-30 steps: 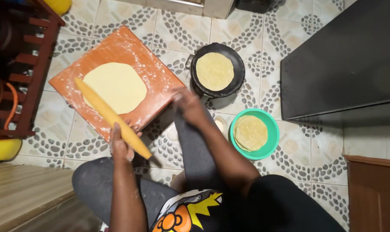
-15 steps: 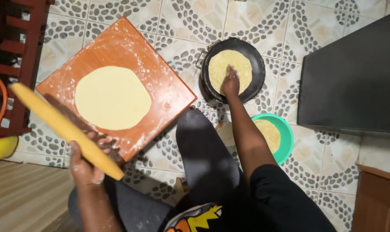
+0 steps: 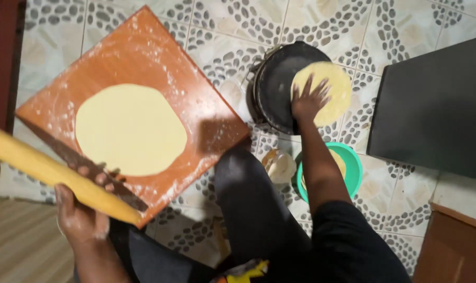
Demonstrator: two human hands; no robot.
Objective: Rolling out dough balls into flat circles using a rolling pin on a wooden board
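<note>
My left hand [image 3: 80,212] grips a yellow wooden rolling pin [image 3: 44,173] held over the near left corner of an orange floured board [image 3: 159,57]. A rolled-out round of pale dough [image 3: 130,128] lies flat on that board. My right hand [image 3: 308,99] reaches forward with fingers spread on a cooked flatbread [image 3: 327,89], which hangs over the right rim of a black round pan [image 3: 277,84] on the floor.
A green bowl [image 3: 353,170] with flatbread in it sits by my right forearm, with a small pale dough lump [image 3: 279,165] beside it. A dark flat panel [image 3: 437,105] lies at right. Red wooden furniture [image 3: 2,63] stands at far left. The floor is patterned tile.
My right hand reached from my lap to the pan and has slid the flatbread toward its right rim. My left hand lifted the rolling pin off the board toward the left.
</note>
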